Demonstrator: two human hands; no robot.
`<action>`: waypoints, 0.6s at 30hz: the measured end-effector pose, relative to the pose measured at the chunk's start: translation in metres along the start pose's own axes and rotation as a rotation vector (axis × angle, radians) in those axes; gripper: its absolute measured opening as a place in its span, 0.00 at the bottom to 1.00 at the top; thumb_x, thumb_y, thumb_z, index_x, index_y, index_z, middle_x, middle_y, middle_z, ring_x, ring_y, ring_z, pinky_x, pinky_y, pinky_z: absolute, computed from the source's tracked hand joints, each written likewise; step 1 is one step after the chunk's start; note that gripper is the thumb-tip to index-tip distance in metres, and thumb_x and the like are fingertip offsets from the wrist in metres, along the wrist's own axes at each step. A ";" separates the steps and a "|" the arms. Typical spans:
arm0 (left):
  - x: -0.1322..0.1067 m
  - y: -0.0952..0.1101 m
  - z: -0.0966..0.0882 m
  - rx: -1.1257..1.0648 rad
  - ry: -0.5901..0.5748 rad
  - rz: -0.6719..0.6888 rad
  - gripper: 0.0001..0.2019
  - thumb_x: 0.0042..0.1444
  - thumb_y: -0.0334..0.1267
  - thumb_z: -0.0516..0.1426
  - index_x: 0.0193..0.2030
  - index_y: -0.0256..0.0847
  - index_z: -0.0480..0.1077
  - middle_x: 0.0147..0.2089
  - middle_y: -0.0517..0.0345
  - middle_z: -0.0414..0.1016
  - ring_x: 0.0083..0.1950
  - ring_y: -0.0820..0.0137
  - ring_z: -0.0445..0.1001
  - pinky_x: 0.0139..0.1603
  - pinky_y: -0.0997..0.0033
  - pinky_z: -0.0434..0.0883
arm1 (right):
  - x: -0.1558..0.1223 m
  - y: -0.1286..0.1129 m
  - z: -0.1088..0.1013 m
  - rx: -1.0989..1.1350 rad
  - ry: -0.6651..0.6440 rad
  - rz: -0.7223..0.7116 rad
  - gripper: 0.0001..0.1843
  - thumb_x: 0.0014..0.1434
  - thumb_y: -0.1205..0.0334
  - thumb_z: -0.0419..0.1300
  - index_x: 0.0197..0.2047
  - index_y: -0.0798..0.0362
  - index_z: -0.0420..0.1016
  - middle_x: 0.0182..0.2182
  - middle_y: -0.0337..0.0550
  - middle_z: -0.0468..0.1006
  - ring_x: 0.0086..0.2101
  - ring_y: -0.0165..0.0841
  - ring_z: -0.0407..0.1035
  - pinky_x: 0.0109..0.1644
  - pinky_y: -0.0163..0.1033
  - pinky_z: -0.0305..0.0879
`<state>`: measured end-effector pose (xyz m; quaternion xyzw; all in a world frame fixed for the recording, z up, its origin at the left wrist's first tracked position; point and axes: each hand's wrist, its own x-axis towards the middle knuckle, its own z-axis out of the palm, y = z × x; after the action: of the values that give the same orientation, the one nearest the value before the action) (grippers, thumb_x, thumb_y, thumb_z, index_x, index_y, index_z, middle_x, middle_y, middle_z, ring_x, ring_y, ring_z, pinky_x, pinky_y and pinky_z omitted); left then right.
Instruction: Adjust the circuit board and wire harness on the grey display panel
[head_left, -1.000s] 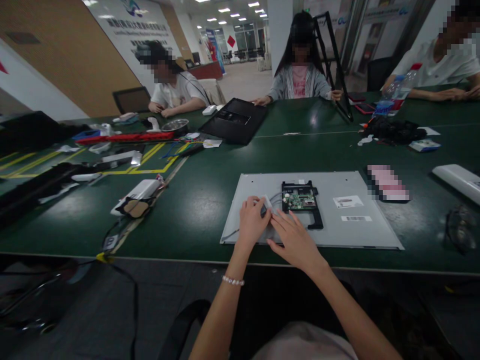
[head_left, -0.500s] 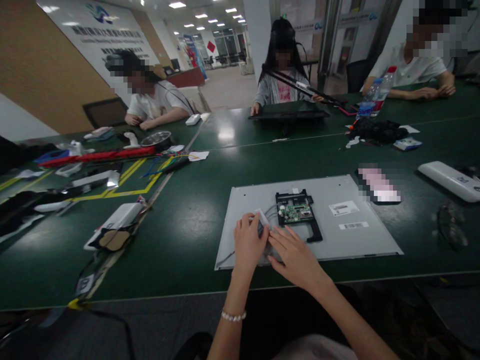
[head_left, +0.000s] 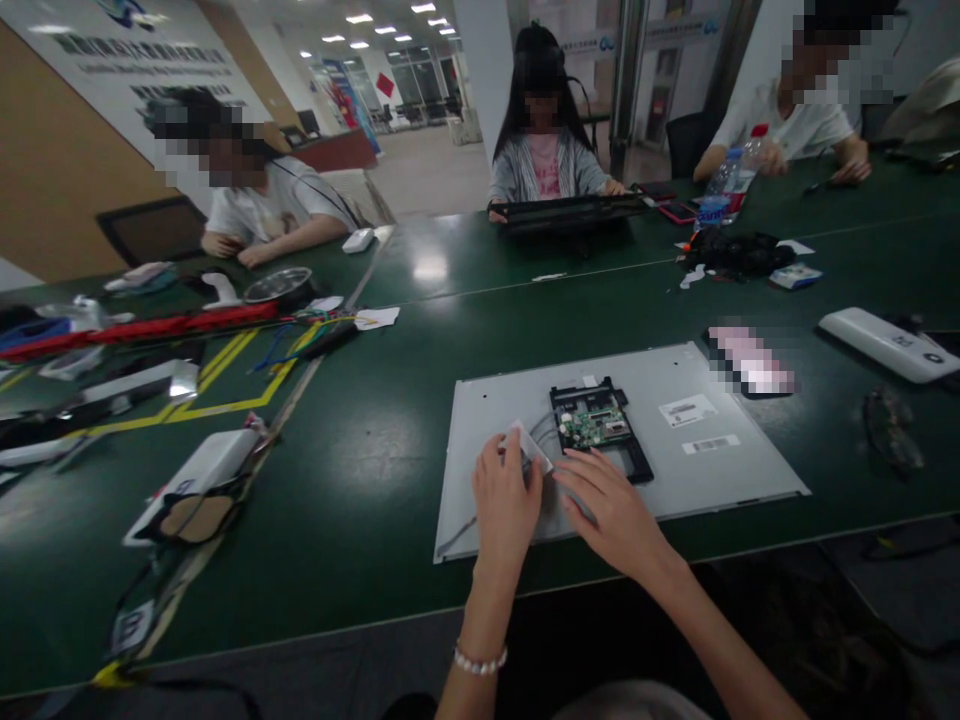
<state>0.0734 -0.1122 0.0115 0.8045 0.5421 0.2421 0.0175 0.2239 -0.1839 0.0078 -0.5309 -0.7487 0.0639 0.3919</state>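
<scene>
A grey metal panel (head_left: 495,400), like the back of a flat screen, lies on the table in front of me. On it rests a black plastic frame (head_left: 639,462) holding a green circuit board (head_left: 596,427). Left of the frame, my left hand (head_left: 506,495) has its fingers closed around a small whitish flat piece (head_left: 534,448), partly hidden by the fingers. Grey cables (head_left: 546,425) run between that piece and the board. My right hand (head_left: 619,510) hovers just right of it, fingers stretched and apart, fingertips close to the piece's edge; whether they touch it I cannot tell.
A pink phone (head_left: 750,360), a white device (head_left: 889,345) and glasses (head_left: 891,430) lie to the right. Bottles (head_left: 721,195) stand farther back. On the left are a white power bank-like device (head_left: 199,475), cables and tools. Three people sit across the green table (head_left: 360,520).
My right hand has drawn slightly away from my left, and more of the whitish piece shows. The person opposite has lowered the black strip onto the dark panel. The view has shifted.
</scene>
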 end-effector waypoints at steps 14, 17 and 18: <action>0.000 0.003 -0.010 -0.234 0.193 -0.024 0.28 0.64 0.34 0.52 0.69 0.42 0.52 0.61 0.40 0.58 0.64 0.55 0.61 0.63 0.46 0.65 | -0.061 0.132 -0.131 -0.307 0.329 0.655 0.23 0.62 0.51 0.51 0.54 0.54 0.75 0.52 0.54 0.78 0.53 0.48 0.70 0.60 0.57 0.63; 0.000 0.006 -0.014 -0.237 0.219 -0.028 0.29 0.64 0.34 0.52 0.70 0.42 0.50 0.63 0.40 0.57 0.65 0.55 0.60 0.65 0.46 0.63 | -0.073 0.158 -0.137 -0.330 0.271 0.729 0.26 0.60 0.49 0.52 0.55 0.57 0.74 0.51 0.56 0.77 0.51 0.50 0.71 0.58 0.56 0.64; -0.001 0.009 -0.015 -0.240 0.219 -0.026 0.29 0.64 0.34 0.52 0.70 0.42 0.50 0.63 0.40 0.58 0.65 0.55 0.60 0.65 0.47 0.63 | -0.075 0.162 -0.136 -0.311 0.269 0.752 0.27 0.60 0.50 0.52 0.55 0.56 0.74 0.51 0.55 0.78 0.50 0.49 0.73 0.57 0.56 0.65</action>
<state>0.0746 -0.1197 0.0270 0.7584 0.5182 0.3912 0.0571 0.4431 -0.2213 -0.0212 -0.8232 -0.4461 0.0187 0.3507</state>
